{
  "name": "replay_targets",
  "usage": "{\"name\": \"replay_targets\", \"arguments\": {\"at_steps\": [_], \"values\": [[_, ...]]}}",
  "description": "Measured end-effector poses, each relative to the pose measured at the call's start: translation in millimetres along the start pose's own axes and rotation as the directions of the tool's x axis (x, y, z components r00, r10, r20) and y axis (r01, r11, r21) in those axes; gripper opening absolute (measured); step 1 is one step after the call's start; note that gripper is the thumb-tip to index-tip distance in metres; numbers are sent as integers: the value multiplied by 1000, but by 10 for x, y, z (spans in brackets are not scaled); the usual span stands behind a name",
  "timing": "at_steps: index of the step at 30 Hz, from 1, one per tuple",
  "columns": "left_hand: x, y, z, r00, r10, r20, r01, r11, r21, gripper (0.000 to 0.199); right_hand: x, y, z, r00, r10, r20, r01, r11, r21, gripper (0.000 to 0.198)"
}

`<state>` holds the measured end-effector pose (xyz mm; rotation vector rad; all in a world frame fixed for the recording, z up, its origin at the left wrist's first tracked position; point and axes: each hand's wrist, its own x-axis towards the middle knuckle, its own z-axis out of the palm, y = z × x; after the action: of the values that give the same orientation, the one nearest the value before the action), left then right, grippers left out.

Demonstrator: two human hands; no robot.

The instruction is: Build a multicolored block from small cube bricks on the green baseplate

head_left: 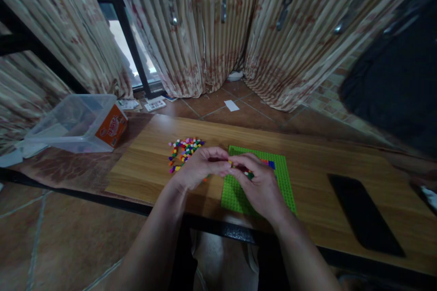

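Note:
A small yellow brick (231, 163) is pinched between the fingertips of my left hand (201, 166) and my right hand (254, 179), which meet above the left part of a green studded baseplate (235, 195). Both hands are closed, thumbs against fingers. On the baseplate, partly hidden by my right hand, sit several small bricks, with blue ones (271, 164) and red or orange ones showing beyond my knuckles. Left of the baseplate lies a loose pile of small coloured bricks (187, 145), partly covered by my left hand.
A clear plastic box (73, 122) with an orange label stands at the table's left end. A black flat slab, like a phone or tablet (365, 213), lies on the wooden board (310, 177) at right. Striped curtains (205, 45) hang behind; papers (155, 104) lie beyond the table.

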<state>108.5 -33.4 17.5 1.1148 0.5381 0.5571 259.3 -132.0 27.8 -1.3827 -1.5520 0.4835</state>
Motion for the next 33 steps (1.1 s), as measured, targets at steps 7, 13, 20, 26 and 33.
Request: {"name": "replay_targets", "arguments": {"at_steps": [7,13,20,26,33], "values": [[74,-45,158,1000,-24,-19,24,1000,-20,30,-10,72,-160,998,65,-1,-65,997,50,9],[153,-86,290,996,-23,-82,20,999,-36,30,-23,270,-297,980,156,-124,-157,988,-4,13],[287,-257,288,955,134,-266,-67,967,247,17,17,529,-381,951,212,-227,-251,954,-161,16],[285,-325,351,968,192,-158,-85,853,516,32,36,605,-320,940,280,-195,-306,944,-121,16],[278,-368,400,976,204,-74,-114,773,624,39,70,616,-312,917,361,-171,-368,930,-6,18]]}}
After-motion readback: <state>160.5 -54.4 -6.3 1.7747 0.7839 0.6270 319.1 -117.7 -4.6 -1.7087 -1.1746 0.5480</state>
